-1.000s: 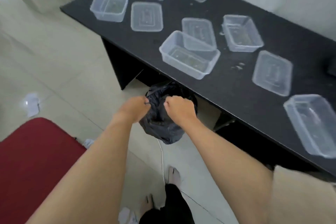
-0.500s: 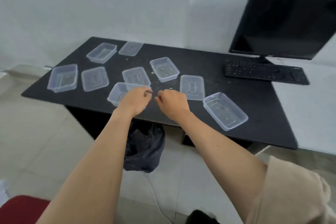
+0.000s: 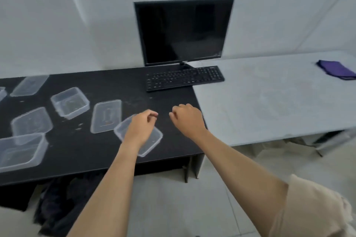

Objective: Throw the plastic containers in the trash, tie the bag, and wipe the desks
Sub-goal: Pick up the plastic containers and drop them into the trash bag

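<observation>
Over black desk (image 3: 81, 152), both hands hover, fingers loosely curled.

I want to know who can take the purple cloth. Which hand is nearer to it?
The right hand. It hovers at the black desk's right end, with the cloth far to its right. The left hand is further left.

Black counter (image 3: 173, 100): left side crowded, right end open.
Containers (image 3: 70, 102) and lids (image 3: 106, 116) litter the left and front edge; keyboard (image 3: 185, 78) and monitor (image 3: 183, 31) block the back right corner; bare strip between.
</observation>
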